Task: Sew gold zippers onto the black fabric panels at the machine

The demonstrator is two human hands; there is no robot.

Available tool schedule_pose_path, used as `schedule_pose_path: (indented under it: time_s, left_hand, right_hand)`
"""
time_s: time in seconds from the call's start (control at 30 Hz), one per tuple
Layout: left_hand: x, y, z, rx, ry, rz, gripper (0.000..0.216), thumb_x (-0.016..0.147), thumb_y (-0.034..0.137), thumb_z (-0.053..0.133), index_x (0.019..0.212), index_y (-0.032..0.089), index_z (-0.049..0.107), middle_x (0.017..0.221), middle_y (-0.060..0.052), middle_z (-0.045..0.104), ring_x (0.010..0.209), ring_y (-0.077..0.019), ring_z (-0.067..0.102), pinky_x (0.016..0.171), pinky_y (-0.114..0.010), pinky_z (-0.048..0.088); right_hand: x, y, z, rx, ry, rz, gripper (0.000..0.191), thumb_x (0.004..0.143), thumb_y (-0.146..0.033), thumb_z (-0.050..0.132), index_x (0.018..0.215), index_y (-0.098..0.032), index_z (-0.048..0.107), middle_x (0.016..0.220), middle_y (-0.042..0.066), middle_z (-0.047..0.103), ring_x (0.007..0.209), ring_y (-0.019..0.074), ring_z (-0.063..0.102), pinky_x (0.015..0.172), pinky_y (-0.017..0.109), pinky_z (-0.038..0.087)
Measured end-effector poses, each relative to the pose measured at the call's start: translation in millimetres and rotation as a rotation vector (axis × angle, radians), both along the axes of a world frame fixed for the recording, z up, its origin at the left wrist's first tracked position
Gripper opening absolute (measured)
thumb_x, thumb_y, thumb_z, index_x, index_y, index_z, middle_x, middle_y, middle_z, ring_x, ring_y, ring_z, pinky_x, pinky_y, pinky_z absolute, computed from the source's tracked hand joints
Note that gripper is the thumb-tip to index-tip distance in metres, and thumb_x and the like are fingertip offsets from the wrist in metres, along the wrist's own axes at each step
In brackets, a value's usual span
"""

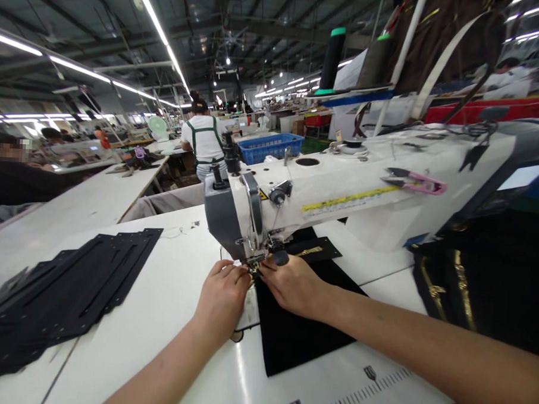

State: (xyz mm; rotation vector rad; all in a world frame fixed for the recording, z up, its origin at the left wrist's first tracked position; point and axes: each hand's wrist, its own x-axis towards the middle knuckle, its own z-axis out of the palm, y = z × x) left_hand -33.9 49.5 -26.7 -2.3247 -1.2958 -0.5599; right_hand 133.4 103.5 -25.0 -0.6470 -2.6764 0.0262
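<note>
White table [158, 286] bears a sewing machine [342, 181]. Black fabric [303, 340] lies flat under the right hand [290, 286], left hand [223, 298] beside its left edge. All fingers bent near needle; cannot tell whether 1 or 2 hands grip.

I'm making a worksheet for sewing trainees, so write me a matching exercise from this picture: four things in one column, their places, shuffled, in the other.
Things:
1. Snips
2. Basket
3. Dark pieces in an overlapping pile
4. Black cloth

Places:
A. Under the right hand
B. Beyond the sewing machine
C. On the table, left of both hands
D. Against the side of the sewing machine's arm

Pairs: 1-D, 2-B, 3-C, 4-A
</note>
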Motion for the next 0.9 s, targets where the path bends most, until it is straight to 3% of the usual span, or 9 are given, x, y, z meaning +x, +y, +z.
schedule_pose_path:
  time_s: [0.37,0.53,0.63,0.7,0.77,0.83,0.9]
  left_hand:
    - [-1,2,-8.6,0.045,-0.026,0.048,0.013,0.078,0.004,0.051,0.072,0.014,0.057,0.075,-0.004,0.064,0.071,-0.0184,0.059,0.077,-0.037,0.044]
    - [-2,2,-13.6,0.020,-0.080,0.068,0.013,0.079,0.005,0.051,0.074,0.015,0.057,0.078,-0.004,0.065,0.074,-0.0192,0.060,0.080,-0.039,0.043]
    - [-2,2,-14.1,-0.005,-0.111,0.084,0.012,0.080,0.007,0.051,0.075,0.015,0.058,0.079,-0.005,0.065,0.073,-0.0192,0.061,0.080,-0.040,0.043]
    - [-1,1,-10.3,-0.007,-0.124,0.105,0.011,0.079,0.007,0.054,0.073,0.016,0.058,0.078,-0.004,0.065,0.072,-0.0182,0.061,0.080,-0.039,0.044]
    - [0,-5,-3.4,-0.002,-0.129,0.124,0.011,0.077,0.008,0.057,0.070,0.017,0.059,0.078,-0.002,0.066,0.071,-0.0167,0.062,0.082,-0.038,0.043]
    - [0,-17,3.6,-0.012,-0.145,0.126,0.010,0.075,0.010,0.060,0.071,0.019,0.060,0.082,0.000,0.067,0.075,-0.0159,0.062,0.087,-0.038,0.041]
    - [-1,-33,5.8,-0.044,-0.180,0.090,0.008,0.074,0.015,0.062,0.077,0.022,0.061,0.090,0.002,0.067,0.085,-0.0164,0.062,0.092,-0.039,0.037]
  right_hand:
    - [-4,0,0.9,-0.038,0.013,-0.017,0.023,0.080,-0.007,0.041,0.091,-0.013,0.061,0.091,0.009,0.064,0.086,0.0198,0.057,0.079,0.031,0.043]
    - [-8,-1,0.4,-0.059,0.064,-0.008,0.024,0.082,-0.007,0.039,0.091,-0.013,0.061,0.094,0.010,0.064,0.094,0.0188,0.056,0.085,0.031,0.042]
    - [0,3,-1.1,-0.045,0.080,-0.019,0.023,0.085,-0.015,0.042,0.099,-0.016,0.060,0.100,0.009,0.063,0.100,0.0206,0.055,0.093,0.039,0.038]
    - [14,6,-4.8,0.005,0.079,-0.069,0.027,0.084,-0.026,0.048,0.108,-0.018,0.058,0.110,0.010,0.060,0.107,0.0257,0.051,0.097,0.050,0.032]
    - [33,5,-12.9,0.091,0.073,-0.180,0.038,0.081,-0.031,0.051,0.115,-0.014,0.055,0.117,0.015,0.056,0.109,0.0312,0.049,0.093,0.055,0.034]
    - [52,-3,-26.6,0.216,0.079,-0.272,0.039,0.080,-0.021,0.047,0.117,-0.010,0.054,0.113,0.018,0.058,0.100,0.0320,0.055,0.083,0.051,0.045]
    - [70,-17,-43.7,0.355,0.096,-0.202,0.050,0.072,-0.007,0.043,0.122,-0.012,0.050,0.102,0.016,0.064,0.086,0.0289,0.060,0.074,0.044,0.051]
